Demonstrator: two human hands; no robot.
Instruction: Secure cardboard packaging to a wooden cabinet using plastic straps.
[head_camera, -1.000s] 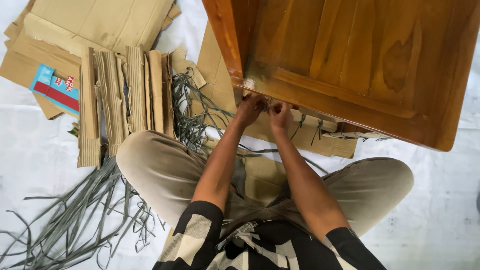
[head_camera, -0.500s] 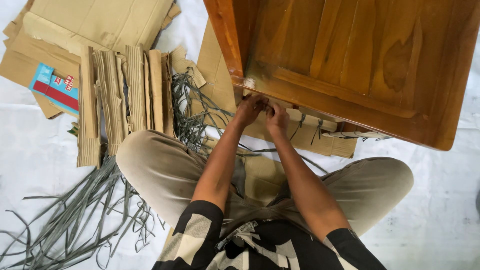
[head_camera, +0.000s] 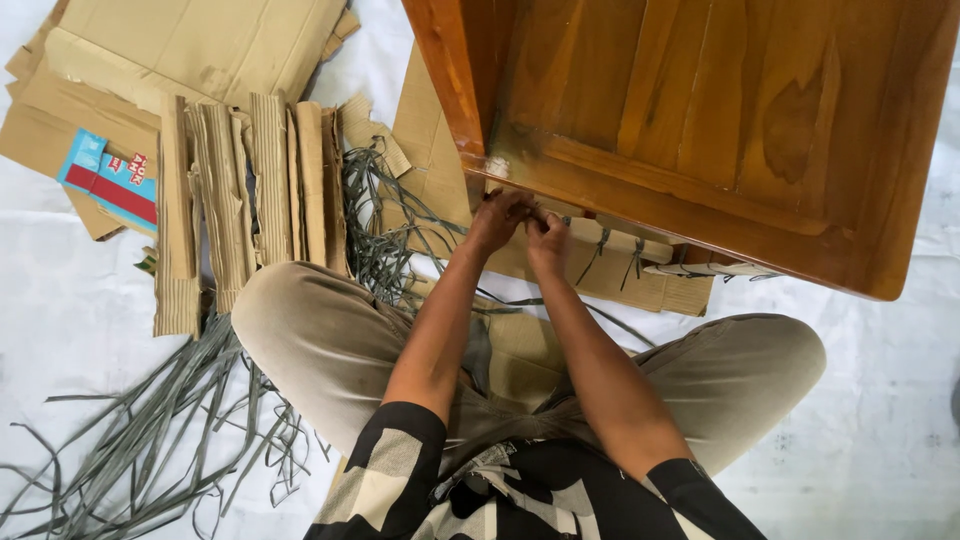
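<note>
My left hand (head_camera: 500, 219) and my right hand (head_camera: 546, 236) are side by side just under the near edge of a varnished wooden table top (head_camera: 700, 120). Both pinch a grey plastic strap (head_camera: 533, 212) where it goes round a strip of cardboard padding (head_camera: 620, 243) on the table's rail. The fingertips and the strap between them are partly hidden by the table edge. Further right along the same padding, two tied grey straps (head_camera: 637, 256) stick out.
Corrugated cardboard strips (head_camera: 250, 190) lie in a row at the left, with flat cardboard sheets (head_camera: 200, 40) behind. Loose grey straps (head_camera: 160, 420) are heaped at the lower left and beside my left knee (head_camera: 300, 320). A white sheet (head_camera: 870, 430) covers the floor.
My right hand has shifted slightly left, closer to my left hand. Otherwise both stay at the same spot under the table edge.
</note>
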